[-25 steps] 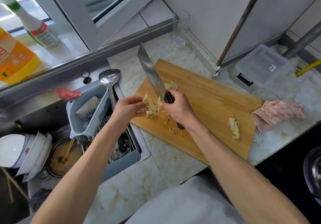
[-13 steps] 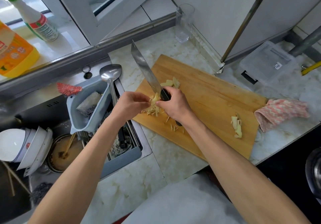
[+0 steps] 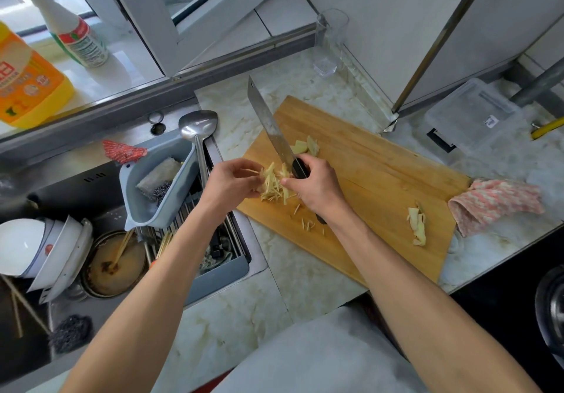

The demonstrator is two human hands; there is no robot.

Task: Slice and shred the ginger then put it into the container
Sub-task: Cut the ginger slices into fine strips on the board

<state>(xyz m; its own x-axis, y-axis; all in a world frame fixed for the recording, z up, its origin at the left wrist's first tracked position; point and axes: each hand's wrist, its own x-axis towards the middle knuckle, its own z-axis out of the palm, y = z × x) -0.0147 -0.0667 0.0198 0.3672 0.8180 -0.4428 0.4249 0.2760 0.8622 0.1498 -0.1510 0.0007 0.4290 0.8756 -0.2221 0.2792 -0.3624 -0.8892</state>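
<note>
A bundle of pale ginger shreds [image 3: 274, 183] sits at the left end of the wooden cutting board [image 3: 375, 179], held between my two hands. My left hand [image 3: 230, 183] pinches the shreds from the left. My right hand [image 3: 317, 186] grips the black handle of the cleaver [image 3: 268, 127], whose blade points away toward the window, and its fingertips touch the shreds. Ginger slices [image 3: 305, 147] lie just behind the blade. Ginger peel [image 3: 416, 223] lies near the board's right end. A clear plastic container [image 3: 471, 115] stands at the back right.
A pink cloth [image 3: 494, 202] lies right of the board. A glass [image 3: 329, 45] stands in the back corner. Left of the board, the sink holds a grey drain basket [image 3: 152, 197], a ladle [image 3: 198, 130], bowls [image 3: 36, 252] and a pot. Detergent bottles stand on the sill.
Both hands have drawn the shreds together into a tighter bundle between them. The cleaver stays in my right hand, blade still pointing away.
</note>
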